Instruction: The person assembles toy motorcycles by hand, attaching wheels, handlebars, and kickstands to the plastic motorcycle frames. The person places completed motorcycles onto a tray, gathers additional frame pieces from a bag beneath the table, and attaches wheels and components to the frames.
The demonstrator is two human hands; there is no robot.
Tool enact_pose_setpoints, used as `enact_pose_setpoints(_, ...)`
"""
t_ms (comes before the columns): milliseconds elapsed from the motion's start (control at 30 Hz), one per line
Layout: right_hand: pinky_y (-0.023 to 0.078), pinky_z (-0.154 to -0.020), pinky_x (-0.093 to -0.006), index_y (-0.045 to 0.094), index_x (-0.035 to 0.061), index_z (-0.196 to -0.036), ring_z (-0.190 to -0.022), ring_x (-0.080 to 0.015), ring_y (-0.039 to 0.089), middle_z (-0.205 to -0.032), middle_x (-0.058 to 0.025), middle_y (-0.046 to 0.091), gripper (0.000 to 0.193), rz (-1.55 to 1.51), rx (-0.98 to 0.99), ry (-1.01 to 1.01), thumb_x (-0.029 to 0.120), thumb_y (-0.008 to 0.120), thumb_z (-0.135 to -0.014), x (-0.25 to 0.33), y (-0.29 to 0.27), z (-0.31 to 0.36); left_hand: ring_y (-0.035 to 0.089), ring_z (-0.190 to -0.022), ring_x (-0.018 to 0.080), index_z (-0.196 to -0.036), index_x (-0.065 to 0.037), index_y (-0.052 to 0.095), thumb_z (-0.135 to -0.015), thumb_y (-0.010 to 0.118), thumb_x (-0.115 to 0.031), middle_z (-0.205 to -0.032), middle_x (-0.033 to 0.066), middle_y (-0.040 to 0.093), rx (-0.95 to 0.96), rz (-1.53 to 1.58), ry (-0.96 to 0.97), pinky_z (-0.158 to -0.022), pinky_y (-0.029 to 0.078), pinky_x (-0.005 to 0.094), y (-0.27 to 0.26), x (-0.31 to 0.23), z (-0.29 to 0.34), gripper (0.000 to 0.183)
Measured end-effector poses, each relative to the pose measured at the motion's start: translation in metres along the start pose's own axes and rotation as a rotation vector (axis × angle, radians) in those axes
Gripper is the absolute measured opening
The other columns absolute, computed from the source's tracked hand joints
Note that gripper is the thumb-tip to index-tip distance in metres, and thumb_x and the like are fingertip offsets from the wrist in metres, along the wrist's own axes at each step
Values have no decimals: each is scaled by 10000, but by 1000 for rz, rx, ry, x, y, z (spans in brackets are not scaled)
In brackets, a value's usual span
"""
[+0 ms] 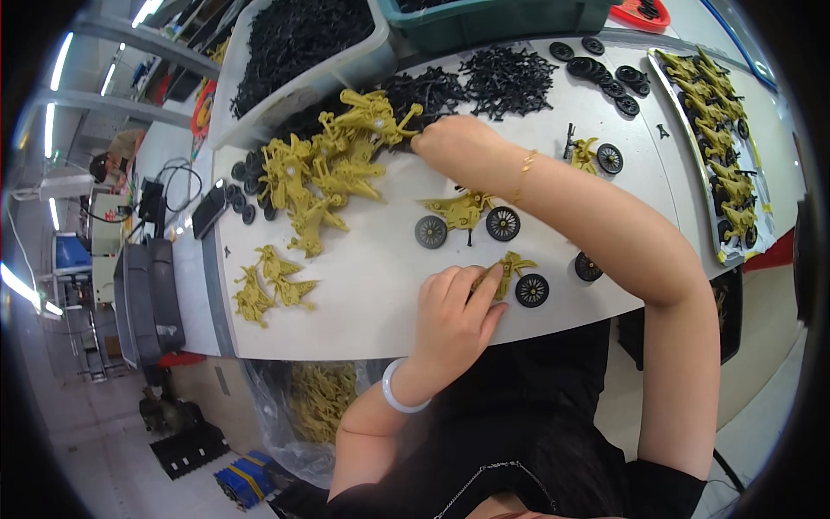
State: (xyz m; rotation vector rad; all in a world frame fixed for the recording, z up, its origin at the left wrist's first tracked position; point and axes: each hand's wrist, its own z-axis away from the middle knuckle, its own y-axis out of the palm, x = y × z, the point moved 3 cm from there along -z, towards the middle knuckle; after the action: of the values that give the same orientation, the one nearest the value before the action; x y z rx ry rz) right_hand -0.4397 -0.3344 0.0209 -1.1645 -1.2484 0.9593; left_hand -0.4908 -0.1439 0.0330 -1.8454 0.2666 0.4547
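My left hand (454, 316) rests low over the table, its fingers closed around a yellow toy motorcycle (513, 265) with a black spoked wheel (532, 290) at its right. Reaching across to the far side, my right hand (454, 143) is curled at the edge of a pile of yellow motorcycle bodies (337, 156) and loose black parts (424, 91). Its fingertips are hidden, so what they hold cannot be made out. Between the hands lies another yellow toy motorcycle (454, 210) with two black wheels. One more yellow motorcycle (584, 156) with a single visible wheel lies beyond my right forearm.
A clear bin (385, 43) of black parts and a green bin (510, 24) stand at the back. Loose black wheels (596, 69) lie near them. At right, a white tray (683, 147) holds several yellow motorcycles. Several yellow bodies (281, 277) lie at left; a bag (268, 389) of more hangs below.
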Motion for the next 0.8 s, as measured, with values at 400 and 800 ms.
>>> enact_pose_setpoints(400,464,-599,-288,623,14,-845,-669,-176,596,-711,-72,600,71,-770,-112,333,48,632,-783,10,-42,142,520,-1079,256,-1112,-69,625,-698,732,-153,-1133,76,587,-53,-15,-8,-895,346,377,23,7,20,435)
enact_pose_setpoints(800,502,-664,-348,659,2,-858,-724,-292,654,-786,-149,668,87,-705,8,158,47,664,-784,17,-7,147,524,-1074,250,-1088,-99,666,-702,735,-168,-1154,74,593,-80,-61,24,-916,346,373,28,3,23,399)
